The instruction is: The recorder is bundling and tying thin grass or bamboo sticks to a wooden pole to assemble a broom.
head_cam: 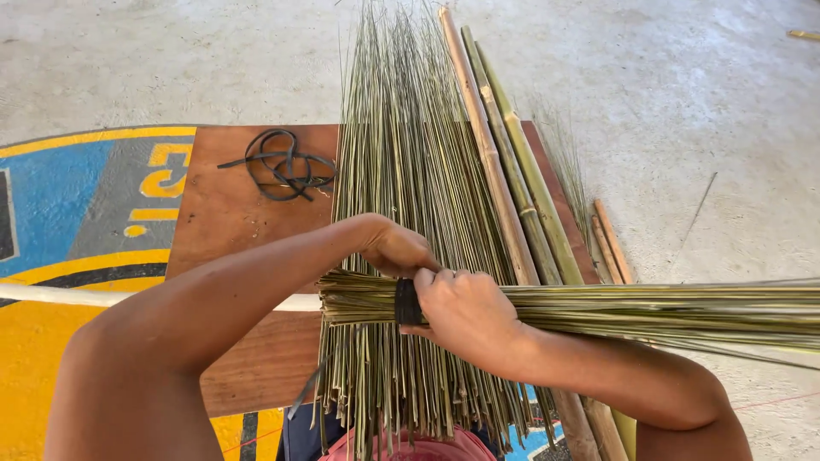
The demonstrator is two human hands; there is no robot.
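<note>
A bundle of thin green-yellow sticks [649, 309] lies crosswise, its cut ends pointing left. A black band [407, 301] is wrapped around it near those ends. My right hand [465, 314] grips the bundle at the band. My left hand [397, 249] reaches over the bundle's top just behind the band and touches it. Beneath the bundle, a large loose pile of the same sticks [406, 162] fans away from me across a brown wooden board [226, 213].
Three bamboo poles [512, 179] lie beside the pile on the right. A coil of black strip [282, 164] rests on the board's far left. A white pipe [51, 294] runs under my left arm. Painted concrete floor [77, 196] surrounds the board.
</note>
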